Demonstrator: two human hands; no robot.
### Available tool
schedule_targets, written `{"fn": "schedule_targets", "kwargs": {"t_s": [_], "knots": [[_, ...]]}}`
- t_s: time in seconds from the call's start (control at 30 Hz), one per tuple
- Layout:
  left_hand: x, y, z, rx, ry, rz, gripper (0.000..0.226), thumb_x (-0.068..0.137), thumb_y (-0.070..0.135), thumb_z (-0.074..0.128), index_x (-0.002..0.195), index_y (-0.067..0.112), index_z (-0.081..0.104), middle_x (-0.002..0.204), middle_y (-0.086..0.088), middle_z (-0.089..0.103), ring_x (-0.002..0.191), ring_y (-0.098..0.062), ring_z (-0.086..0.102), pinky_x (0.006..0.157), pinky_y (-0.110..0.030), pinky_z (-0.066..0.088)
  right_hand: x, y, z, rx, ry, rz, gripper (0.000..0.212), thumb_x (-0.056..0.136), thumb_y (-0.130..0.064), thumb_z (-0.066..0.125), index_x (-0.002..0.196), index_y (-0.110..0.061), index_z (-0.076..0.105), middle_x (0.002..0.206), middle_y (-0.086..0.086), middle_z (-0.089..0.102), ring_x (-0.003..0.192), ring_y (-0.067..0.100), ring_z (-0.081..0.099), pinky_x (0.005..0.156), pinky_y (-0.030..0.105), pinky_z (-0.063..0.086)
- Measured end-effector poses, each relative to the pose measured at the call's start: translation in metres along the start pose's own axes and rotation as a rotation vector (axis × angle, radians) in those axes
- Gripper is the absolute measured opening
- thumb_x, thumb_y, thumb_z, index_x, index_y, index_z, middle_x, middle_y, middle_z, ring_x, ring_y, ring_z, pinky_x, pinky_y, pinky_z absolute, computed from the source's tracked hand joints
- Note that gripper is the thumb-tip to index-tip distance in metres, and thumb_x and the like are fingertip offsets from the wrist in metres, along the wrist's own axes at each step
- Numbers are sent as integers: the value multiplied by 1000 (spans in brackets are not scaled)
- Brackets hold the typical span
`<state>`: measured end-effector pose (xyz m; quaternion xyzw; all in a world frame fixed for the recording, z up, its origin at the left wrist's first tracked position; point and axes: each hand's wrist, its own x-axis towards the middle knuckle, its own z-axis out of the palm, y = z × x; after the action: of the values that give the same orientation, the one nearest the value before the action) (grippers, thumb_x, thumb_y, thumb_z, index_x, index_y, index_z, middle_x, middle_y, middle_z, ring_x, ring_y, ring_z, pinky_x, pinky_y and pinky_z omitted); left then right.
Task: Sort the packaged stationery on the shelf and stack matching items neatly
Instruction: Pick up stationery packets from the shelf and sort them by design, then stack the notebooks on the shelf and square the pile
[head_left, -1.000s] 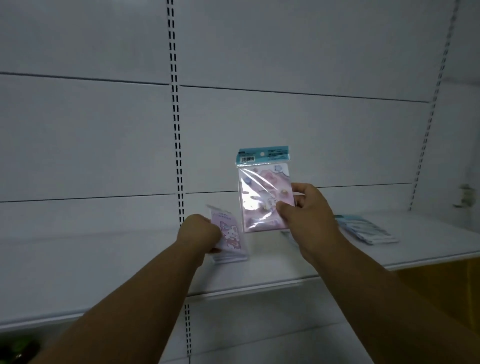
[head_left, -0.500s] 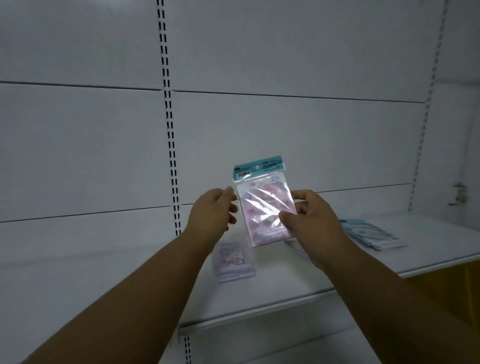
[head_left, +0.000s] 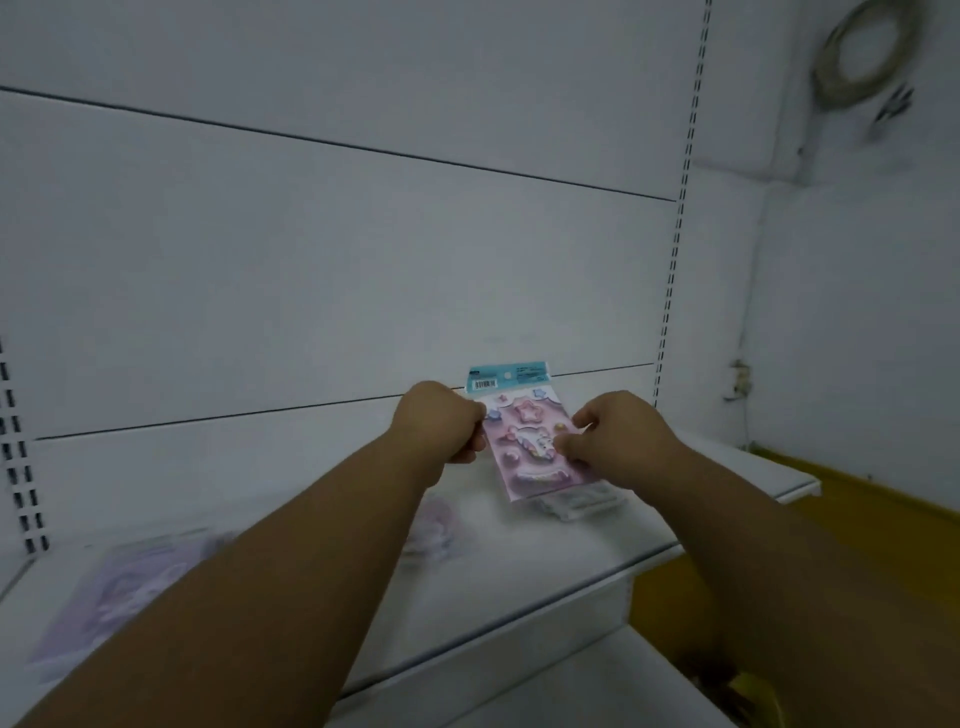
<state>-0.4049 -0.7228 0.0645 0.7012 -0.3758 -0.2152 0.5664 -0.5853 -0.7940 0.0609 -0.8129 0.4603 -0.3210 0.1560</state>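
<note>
A pink sticker pack with a teal header card is held tilted just above the white shelf. My left hand pinches its left edge and my right hand grips its right edge. Its lower end is over a stack of matching packs lying on the shelf. A small purple packet lies on the shelf behind my left forearm, partly hidden. A large lilac pack lies flat at the shelf's left end, blurred.
White back panels with slotted uprights rise behind the shelf. The shelf ends at the right, beside a white wall with a yellow base. A lower shelf sticks out below. A coiled cable hangs high on the wall.
The view has swung right and both hands have lowered the sticker pack from chest height down onto the stack at the right. My left hand now closes on its left edge.
</note>
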Motion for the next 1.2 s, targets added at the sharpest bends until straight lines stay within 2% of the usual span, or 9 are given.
{"fn": "schedule_targets", "kwargs": {"t_s": [0.1,0.17,0.27,0.43,0.53,0.6,0.73,0.93,1.2], "knots": [[27,-1,44,61,0,-88,7,86,3,59,86,-4,61,65,-16,68,37,-17,60,41,-26,53,37,32,-7,-17,-80,37,32,74,-31,78,78,-1,71,67,18,68,57,24,60,58,30,47],[42,-7,65,152,-6,-133,9,87,4,59,85,-4,60,64,-17,68,36,-17,59,40,-25,52,55,48,-5,-76,-162,32,27,74,-29,76,72,-3,69,59,13,57,57,22,53,55,28,40],[57,-19,83,269,-39,-184,14,84,7,67,84,-5,60,56,-14,64,31,-16,56,35,-22,48,76,68,8,-131,-274,18,26,76,-26,74,73,-1,68,59,9,60,54,21,57,53,27,43],[68,-30,98,607,-19,-147,15,85,11,62,77,-3,62,56,-11,66,38,-18,59,43,-25,54,88,83,30,-291,-299,-95,31,74,-33,73,65,-17,49,62,-2,52,56,10,49,44,22,32],[69,-30,99,842,13,-58,19,83,21,66,75,5,61,68,-8,70,50,-17,66,52,-26,58,89,79,41,-346,-229,-183,24,75,-36,70,79,-18,54,77,-1,59,65,12,52,50,22,39],[67,-28,92,930,54,30,19,82,25,66,85,6,63,79,-6,69,60,-17,65,51,-24,51,87,64,43,-287,-168,-235,31,78,-38,69,99,-17,60,94,4,65,76,16,57,64,25,49],[50,-36,53,933,168,167,30,83,36,65,104,15,61,100,-3,64,81,-17,53,66,-25,39,76,8,43,-106,-50,-453,47,82,-40,67,120,-17,55,115,7,59,98,24,61,84,37,52],[-19,-61,-63,968,277,159,24,83,31,59,105,22,58,93,4,59,82,-14,54,71,-26,44,25,-106,60,16,-21,-709,44,87,-40,60,123,-18,50,116,6,54,98,23,57,76,34,48],[-123,-96,-230,1111,453,29,24,86,34,56,104,20,61,101,-1,63,85,-17,57,75,-29,49,-68,-242,119,40,-154,-813,39,89,-42,55,118,-15,53,115,9,54,98,27,57,79,37,48]]}}
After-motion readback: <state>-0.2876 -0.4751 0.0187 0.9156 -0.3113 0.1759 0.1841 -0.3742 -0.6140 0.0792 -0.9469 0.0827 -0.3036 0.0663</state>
